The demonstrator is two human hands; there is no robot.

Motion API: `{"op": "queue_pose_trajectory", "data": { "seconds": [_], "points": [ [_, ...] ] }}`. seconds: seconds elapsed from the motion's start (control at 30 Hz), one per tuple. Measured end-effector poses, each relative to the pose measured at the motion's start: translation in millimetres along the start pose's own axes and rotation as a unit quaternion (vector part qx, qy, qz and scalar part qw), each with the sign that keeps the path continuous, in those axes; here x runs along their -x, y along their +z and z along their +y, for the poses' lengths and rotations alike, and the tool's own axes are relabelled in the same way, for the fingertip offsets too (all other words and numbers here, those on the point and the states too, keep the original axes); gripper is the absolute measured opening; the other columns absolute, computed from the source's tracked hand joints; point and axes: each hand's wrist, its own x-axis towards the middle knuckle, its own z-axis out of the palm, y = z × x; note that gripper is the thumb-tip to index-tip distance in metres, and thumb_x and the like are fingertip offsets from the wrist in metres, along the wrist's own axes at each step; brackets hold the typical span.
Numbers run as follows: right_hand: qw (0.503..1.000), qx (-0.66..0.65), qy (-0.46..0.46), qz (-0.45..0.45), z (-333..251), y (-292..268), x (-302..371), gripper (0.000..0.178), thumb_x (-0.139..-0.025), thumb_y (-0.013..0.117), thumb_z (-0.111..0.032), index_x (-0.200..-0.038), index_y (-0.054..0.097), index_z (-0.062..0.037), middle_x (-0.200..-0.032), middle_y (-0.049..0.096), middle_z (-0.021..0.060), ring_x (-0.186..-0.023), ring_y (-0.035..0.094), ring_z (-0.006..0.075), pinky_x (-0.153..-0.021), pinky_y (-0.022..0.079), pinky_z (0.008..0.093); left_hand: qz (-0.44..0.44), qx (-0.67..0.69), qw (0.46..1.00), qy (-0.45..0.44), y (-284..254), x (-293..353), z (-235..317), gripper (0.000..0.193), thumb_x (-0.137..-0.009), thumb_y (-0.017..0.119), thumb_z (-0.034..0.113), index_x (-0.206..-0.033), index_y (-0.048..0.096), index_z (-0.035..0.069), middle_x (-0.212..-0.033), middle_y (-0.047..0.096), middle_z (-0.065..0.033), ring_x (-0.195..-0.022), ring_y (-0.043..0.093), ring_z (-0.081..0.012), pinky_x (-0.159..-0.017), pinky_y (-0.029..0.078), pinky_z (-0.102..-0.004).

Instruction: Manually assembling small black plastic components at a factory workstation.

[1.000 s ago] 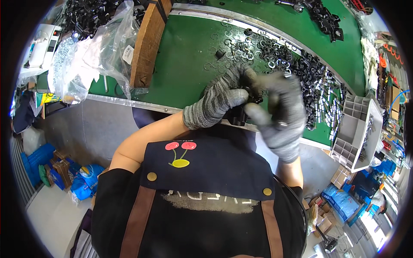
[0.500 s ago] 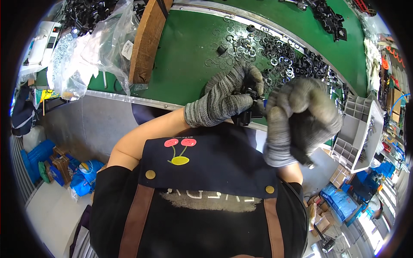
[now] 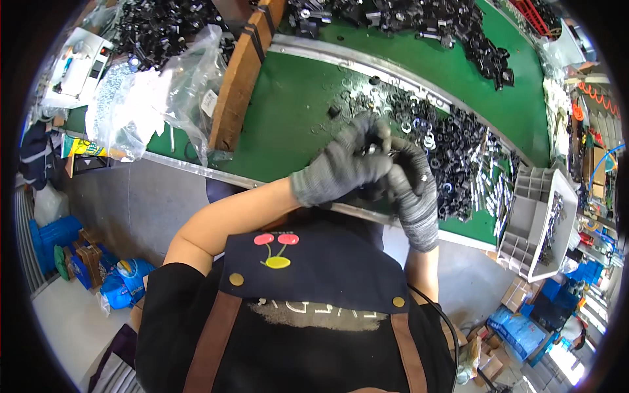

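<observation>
My left hand point(image 3: 344, 162), in a grey striped knit glove, is closed around a small black part point(image 3: 372, 191) in front of my chest. Most of that part is hidden by the fingers and by shadow. My right hand point(image 3: 415, 191), gloved alike, meets it from the right with curled fingers. A small shiny spot shows between the fingertips of both hands; what my right hand grips there cannot be made out. Just beyond the hands, loose rings and washers point(image 3: 429, 141) are spread over the green tabletop point(image 3: 278, 124), among black collars point(image 3: 452, 190).
A wooden bar point(image 3: 237, 98) stands left of the hands, beside clear plastic bags point(image 3: 190, 92). Metal pins point(image 3: 488, 177) lie to the right, next to a grey divided bin point(image 3: 524, 219). Black assemblies point(image 3: 432, 19) are heaped beyond the metal rail point(image 3: 327, 49).
My right hand, blurred and with a dark piece at its wrist side before, has moved left and in against my left hand. The view has shifted, showing more of the table's far side.
</observation>
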Motion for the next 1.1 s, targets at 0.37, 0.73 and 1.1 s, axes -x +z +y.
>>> {"op": "queue_pose_trajectory", "data": {
  "seconds": [0.37, 0.73, 1.1],
  "points": [
    [0.984, -0.144, 0.058, 0.084, 32, -34, 5, 0.027, -0.095, 0.066, -0.012, -0.12, 0.062, -0.0041, -0.1, 0.062, 0.0, -0.08, 0.057, 0.0097, -0.071, 0.048, 0.0223, 0.411, -0.083, 0.866, 0.273, -58, -170, 132, 0.05, -0.087, 0.069, 0.038, -0.131, 0.058, 0.018, -0.138, 0.055, -0.0118, -0.122, 0.054, -0.028, -0.1, 0.045, -0.0418],
    [0.932, 0.248, -0.075, 0.253, 11, -102, 19, 0.011, -0.088, 0.07, 0.0, -0.098, 0.073, -0.0048, -0.089, 0.063, 0.004, -0.081, 0.059, 0.0094, -0.07, 0.049, 0.0223, 0.036, -0.721, 0.641, 0.259, -137, -288, 3, 0.037, -0.088, 0.065, 0.035, -0.113, 0.065, 0.008, -0.108, 0.068, -0.0104, -0.094, 0.065, -0.0305, -0.086, 0.052, -0.0409],
    [0.748, 0.629, 0.073, 0.197, 90, -248, -42, 0.022, -0.085, 0.074, -0.025, -0.094, 0.071, -0.0052, -0.083, 0.069, 0.0181, -0.078, 0.067, 0.0317, -0.073, 0.053, 0.0421, -0.027, 0.356, 0.933, -0.042, -58, -118, 37, 0.048, -0.09, 0.063, 0.042, -0.12, 0.061, 0.004, -0.118, 0.065, -0.0141, -0.104, 0.063, -0.0279, -0.078, 0.053, -0.0393]
  ]
}}
